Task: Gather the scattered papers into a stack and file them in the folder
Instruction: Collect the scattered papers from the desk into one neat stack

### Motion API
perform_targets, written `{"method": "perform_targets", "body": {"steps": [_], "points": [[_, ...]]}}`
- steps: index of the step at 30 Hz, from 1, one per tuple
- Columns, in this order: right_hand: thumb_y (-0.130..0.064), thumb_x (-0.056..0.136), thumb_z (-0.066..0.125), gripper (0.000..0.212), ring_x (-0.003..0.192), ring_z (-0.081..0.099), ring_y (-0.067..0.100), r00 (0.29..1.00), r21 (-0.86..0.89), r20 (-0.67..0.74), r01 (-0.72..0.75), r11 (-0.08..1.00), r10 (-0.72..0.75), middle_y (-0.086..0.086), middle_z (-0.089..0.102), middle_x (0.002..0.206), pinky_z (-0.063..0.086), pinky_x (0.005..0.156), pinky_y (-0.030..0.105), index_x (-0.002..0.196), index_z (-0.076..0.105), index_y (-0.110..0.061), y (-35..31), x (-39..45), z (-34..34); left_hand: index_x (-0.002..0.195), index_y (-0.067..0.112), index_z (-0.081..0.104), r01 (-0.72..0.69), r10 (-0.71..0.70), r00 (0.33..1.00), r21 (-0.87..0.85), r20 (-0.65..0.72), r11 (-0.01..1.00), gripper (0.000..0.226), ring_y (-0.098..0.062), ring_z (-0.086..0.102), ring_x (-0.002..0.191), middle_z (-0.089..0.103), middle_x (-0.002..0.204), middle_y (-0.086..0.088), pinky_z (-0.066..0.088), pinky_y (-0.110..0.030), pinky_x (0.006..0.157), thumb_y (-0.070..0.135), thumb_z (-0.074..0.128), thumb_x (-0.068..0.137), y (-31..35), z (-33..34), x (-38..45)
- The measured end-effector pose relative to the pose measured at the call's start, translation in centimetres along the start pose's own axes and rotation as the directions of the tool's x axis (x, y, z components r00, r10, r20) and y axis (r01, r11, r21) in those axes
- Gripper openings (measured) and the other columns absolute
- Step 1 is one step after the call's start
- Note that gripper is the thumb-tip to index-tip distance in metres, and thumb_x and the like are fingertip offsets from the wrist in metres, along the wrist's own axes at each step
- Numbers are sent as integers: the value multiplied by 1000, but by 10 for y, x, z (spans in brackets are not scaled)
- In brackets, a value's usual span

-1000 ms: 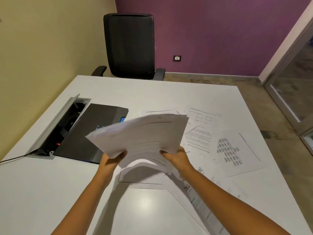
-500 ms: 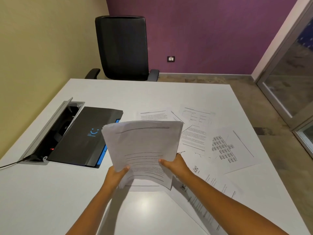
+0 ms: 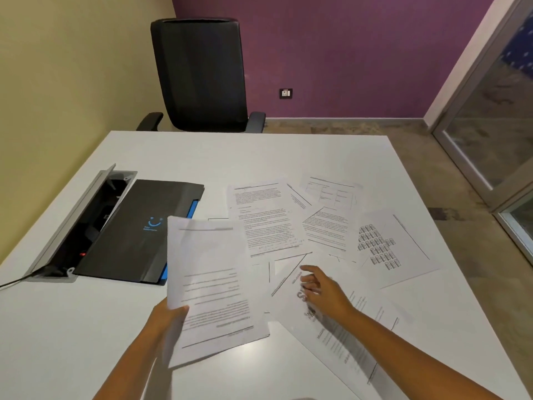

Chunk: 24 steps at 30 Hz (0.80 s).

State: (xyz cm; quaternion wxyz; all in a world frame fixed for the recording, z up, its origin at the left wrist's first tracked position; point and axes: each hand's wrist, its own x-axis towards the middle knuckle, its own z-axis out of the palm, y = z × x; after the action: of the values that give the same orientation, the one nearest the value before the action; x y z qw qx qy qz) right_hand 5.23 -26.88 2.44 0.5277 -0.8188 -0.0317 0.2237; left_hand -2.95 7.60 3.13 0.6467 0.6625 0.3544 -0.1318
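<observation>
the left hand (image 3: 170,314) grips a gathered stack of papers (image 3: 209,287) at its lower left edge, thumb curled over the top sheet, the stack raised a little off the white surface (image 3: 302,151) and tilted toward the camera. the right hand (image 3: 321,290) reaches out over the loose sheets with its fingers spread and loosely bent, holding nothing; it is blurred, and whether the fingertips touch the paper beneath cannot be told. under that hand and its forearm lies a long sheet with bold print (image 3: 340,333), set at a slant. just beyond the right hand's fingertips lies a text page (image 3: 268,220), with another text page (image 3: 326,229) beside it to the right, the two overlapping. farther beyond sits a sheet with a table grid (image 3: 331,192), and off to the right of the right hand lies a sheet printed with rows of small dark blocks (image 3: 392,249). the folder (image 3: 135,232), black with a blue smile mark and a blue edge, lies closed and flat on the surface just beyond and to the left of the left hand, partly hidden by the held stack. left of the folder an open cable hatch (image 3: 83,223) is sunk into the surface. a black office chair (image 3: 202,73) stands at the far edge, well away from both hands.
</observation>
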Motion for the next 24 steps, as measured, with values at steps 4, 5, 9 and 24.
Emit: {"method": "perform_targets", "body": {"steps": [4,5,9,24], "points": [[5,87,51,33,89,60,20,953,-55,-287,-122,991,101,2,62,95,47,73,14,111,58,-16,24,-10,-36,113,0,55,88,-90,992,-26,-89,996,45,-39,58,92,62,106,-23,47,-49,90,2,70,70,-11,-9,5],[4,87,53,31,92,60,22,932,-109,-347,-148,983,102,6,62,100,46,75,19,112,58,-14,29,-11,-45,119,-3,52,99,-101,989,-22,-110,995,46,-41,57,96,60,112,-27,44,-52,94,0,67,76,-13,-10,7],[-18,81,71,50,113,49,28,905,-415,-400,-322,851,147,14,54,123,44,88,33,126,50,-13,40,-9,-75,122,-3,50,88,-85,981,12,-174,996,37,-42,59,91,62,106,-23,51,-50,82,3,59,86,-12,-7,10],[-44,82,66,55,114,51,26,851,-606,-399,-524,599,341,11,52,122,46,92,37,124,50,-13,35,0,-78,130,2,40,52,168,816,360,-553,931,58,-48,50,114,47,131,-27,42,-56,94,8,68,80,10,13,14]]}}
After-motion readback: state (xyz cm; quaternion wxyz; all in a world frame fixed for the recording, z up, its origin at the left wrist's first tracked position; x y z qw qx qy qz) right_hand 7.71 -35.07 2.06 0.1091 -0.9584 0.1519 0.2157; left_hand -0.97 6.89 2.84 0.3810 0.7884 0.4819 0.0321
